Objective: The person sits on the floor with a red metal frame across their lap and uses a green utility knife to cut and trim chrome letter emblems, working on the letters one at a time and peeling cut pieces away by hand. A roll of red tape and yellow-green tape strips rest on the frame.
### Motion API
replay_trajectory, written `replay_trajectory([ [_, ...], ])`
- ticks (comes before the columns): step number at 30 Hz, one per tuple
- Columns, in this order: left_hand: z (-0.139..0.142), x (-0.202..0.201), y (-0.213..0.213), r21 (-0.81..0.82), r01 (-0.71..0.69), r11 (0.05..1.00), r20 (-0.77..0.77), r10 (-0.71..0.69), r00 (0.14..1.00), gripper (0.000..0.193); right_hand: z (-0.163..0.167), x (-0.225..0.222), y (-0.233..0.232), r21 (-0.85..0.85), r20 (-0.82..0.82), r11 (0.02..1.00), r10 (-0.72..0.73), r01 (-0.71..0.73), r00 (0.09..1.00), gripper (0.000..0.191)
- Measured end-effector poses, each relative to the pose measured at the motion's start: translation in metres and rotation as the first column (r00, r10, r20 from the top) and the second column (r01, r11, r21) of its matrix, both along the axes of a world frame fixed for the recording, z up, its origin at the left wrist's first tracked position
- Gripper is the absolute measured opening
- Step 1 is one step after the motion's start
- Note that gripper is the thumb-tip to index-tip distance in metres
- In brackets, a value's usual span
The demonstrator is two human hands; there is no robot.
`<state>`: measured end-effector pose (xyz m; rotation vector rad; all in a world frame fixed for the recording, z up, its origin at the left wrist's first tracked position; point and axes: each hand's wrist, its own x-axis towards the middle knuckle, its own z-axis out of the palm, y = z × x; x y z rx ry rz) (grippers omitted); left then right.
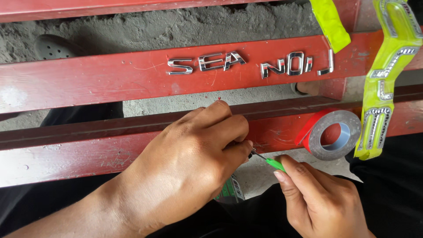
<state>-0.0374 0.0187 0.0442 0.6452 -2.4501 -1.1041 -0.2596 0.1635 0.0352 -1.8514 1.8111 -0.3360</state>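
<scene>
My left hand (194, 163) is curled over the lower red metal beam (66, 158), with thumb and fingers pinched on a small dark piece (251, 153) that is mostly hidden. My right hand (321, 198) holds a thin green-handled tool (275, 164) whose metal tip touches that piece at my left fingertips. Several chrome letters (229, 62) lie in a row on the upper red beam (88, 77), above both hands.
A roll of red tape (318, 140) leans on the lower beam at the right. Beside it hangs a yellow-green strip (387, 79) carrying chrome letters, with another yellow-green strip (330, 22) at the top. A dark sandal (53, 46) lies on the sandy ground (176, 26).
</scene>
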Motion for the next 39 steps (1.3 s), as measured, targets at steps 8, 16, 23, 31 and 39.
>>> replay_trajectory([
  [8,-0.004,0.001,-0.009,0.049,-0.009,0.999,-0.020,0.010,1.000,0.017,0.007,0.004,-0.011,0.013,0.010,0.998,-0.062,0.062,0.998,0.022],
  [16,-0.005,0.000,-0.012,0.058,-0.031,0.998,-0.016,0.032,0.999,0.017,0.009,0.009,-0.017,0.061,0.011,0.996,-0.073,0.072,0.997,0.024],
  [23,-0.009,0.001,-0.014,0.054,-0.016,0.998,-0.005,0.017,1.000,0.019,0.006,0.009,-0.017,0.018,-0.007,0.999,-0.035,0.035,0.999,0.023],
  [31,-0.008,0.003,-0.019,-0.025,0.008,1.000,-0.020,-0.009,1.000,0.011,0.005,0.004,-0.012,0.079,-0.011,0.997,-0.019,0.020,1.000,0.025],
  [39,-0.006,0.003,-0.014,-0.177,0.017,0.984,0.015,-0.015,1.000,0.015,-0.001,0.010,-0.009,0.022,0.003,1.000,0.008,-0.008,1.000,0.024],
])
